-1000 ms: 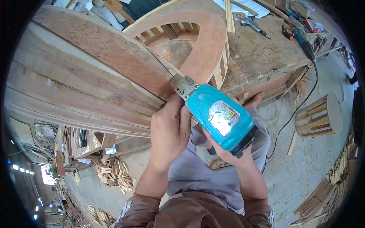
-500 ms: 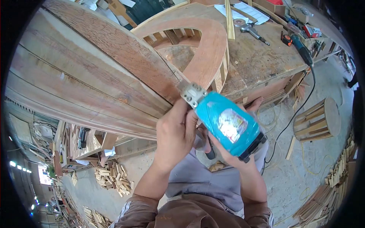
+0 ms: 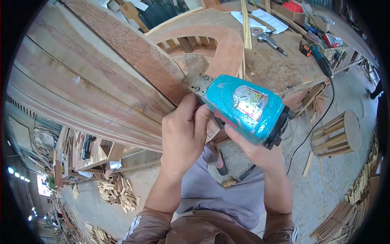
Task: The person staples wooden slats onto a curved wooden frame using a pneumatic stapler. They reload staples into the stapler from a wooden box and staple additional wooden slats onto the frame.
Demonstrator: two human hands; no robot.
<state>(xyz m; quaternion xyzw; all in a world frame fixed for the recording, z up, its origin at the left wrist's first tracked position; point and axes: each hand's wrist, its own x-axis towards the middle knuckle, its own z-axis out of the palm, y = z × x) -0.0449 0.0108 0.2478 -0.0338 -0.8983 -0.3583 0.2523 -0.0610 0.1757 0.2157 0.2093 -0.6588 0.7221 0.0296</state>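
A teal nail gun (image 3: 243, 106) lies across the centre, its metal nose against the near end of a large curved wooden panel (image 3: 97, 77). Under the tool's body is my right hand (image 3: 254, 150), closed on it, with most of the fingers hidden. My left hand (image 3: 185, 132) is closed at the panel's end, just below the nose, thumb and forefinger pressed close together; what they hold is hidden. Behind the nose a curved wooden frame with slats (image 3: 229, 49) rests on the workbench (image 3: 272, 69).
On the bench are an air tool (image 3: 271, 42), an orange tape measure (image 3: 305, 49), a teal grinder (image 3: 321, 61) with a hanging cord, and papers (image 3: 260, 20). A slatted wooden drum (image 3: 336, 134) stands on the floor at right; wood offcuts (image 3: 118, 193) lie at lower left.
The nail gun first shifted slightly right and down, then rose and turned flatter, its rear end now further right. My right hand moved with it. The panel's near end stays beside my left hand.
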